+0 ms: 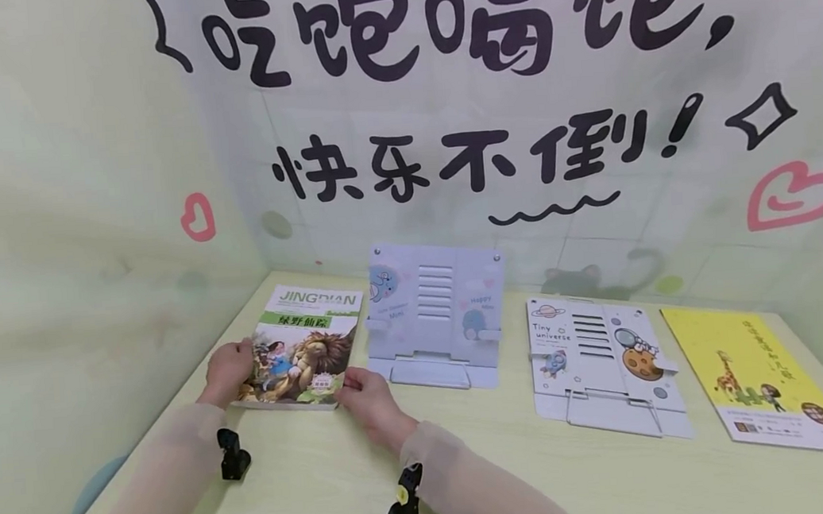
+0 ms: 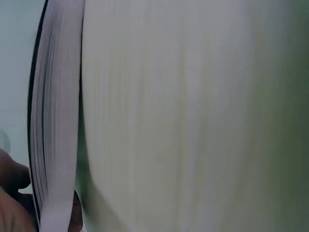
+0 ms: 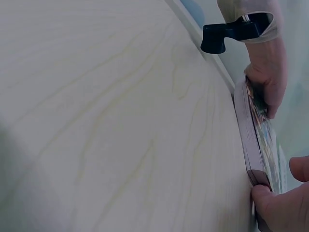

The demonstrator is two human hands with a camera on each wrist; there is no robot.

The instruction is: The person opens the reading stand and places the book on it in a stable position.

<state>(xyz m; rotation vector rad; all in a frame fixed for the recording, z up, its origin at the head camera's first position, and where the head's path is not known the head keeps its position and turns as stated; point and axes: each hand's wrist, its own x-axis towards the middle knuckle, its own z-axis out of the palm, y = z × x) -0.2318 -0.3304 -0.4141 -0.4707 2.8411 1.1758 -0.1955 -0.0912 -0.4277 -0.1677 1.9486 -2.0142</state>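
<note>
A paperback book (image 1: 303, 352) with a lion and a girl on its cover lies at the left of the table, between both hands. My left hand (image 1: 229, 373) grips its left edge near the lower corner. In the left wrist view, the book's page block (image 2: 58, 116) stands between the thumb and a fingertip showing underneath. My right hand (image 1: 375, 407) pinches the lower right corner. The right wrist view shows its fingertip (image 3: 262, 195) right at the page edge, the thumb raised above the cover.
A blue-lilac bookstand (image 1: 432, 303) stands just right of the book. Further right are a white space-themed bookstand (image 1: 605, 367) and a yellow book (image 1: 764, 376) lying flat. Printed cloth walls (image 1: 94, 231) close in the pale table (image 1: 511, 457) at the back and sides.
</note>
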